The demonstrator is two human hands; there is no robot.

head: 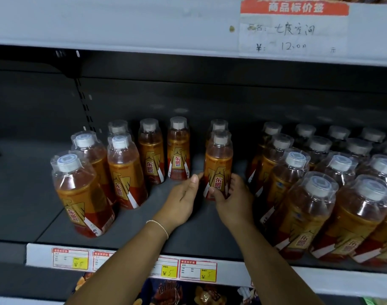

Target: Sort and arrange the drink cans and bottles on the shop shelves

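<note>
The bottle (218, 164) you are handling is clear plastic with amber drink inside. It has a white cap under a clear outer cover and a gold and red label with a wing design and red characters. It stands upright on the dark shelf (199, 227), between your two sets of fingers, with a second bottle (219, 126) of the same kind right behind it.

Your right hand (234, 203) grips its lower part: the thumb lies across the front of the label and the fingers curl round the far right side. Your left hand (181, 201) is flat, its fingers straight and together. Their tips are at the bottle's left edge, but you cannot tell whether they touch it. A thin bracelet (159, 225) circles that wrist.

To the left of your left fingers stands a loose group of matching bottles (126, 172). Just right of your right fingers begins a packed block of bottles (309, 205). Both forearms cross over the price tags (198, 270) on the shelf's front edge.
</note>
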